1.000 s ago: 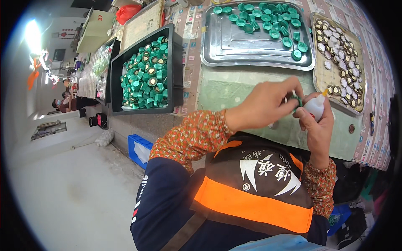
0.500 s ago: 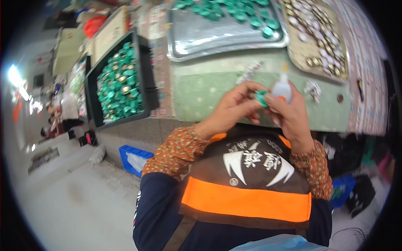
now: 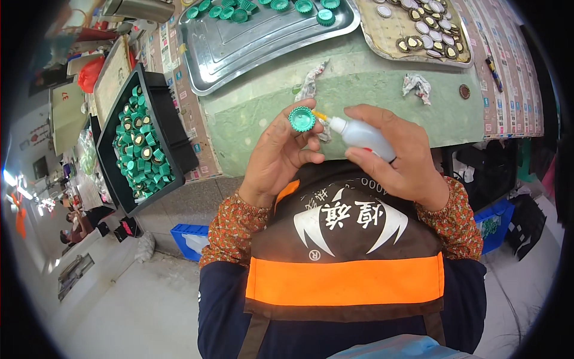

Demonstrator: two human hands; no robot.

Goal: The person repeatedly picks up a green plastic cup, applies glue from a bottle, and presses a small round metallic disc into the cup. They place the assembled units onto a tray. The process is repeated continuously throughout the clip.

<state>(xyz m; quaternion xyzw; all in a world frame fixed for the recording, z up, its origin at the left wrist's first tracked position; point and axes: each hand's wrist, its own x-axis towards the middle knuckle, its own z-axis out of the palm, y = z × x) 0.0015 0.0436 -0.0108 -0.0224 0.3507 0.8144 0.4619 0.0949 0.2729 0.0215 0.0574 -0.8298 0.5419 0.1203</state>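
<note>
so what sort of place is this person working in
Probably a small hand-assembly workshop: a black crate is heaped with green fluted cups, more lie on a metal tray, and the right hand holds a squeeze bottle.
</note>
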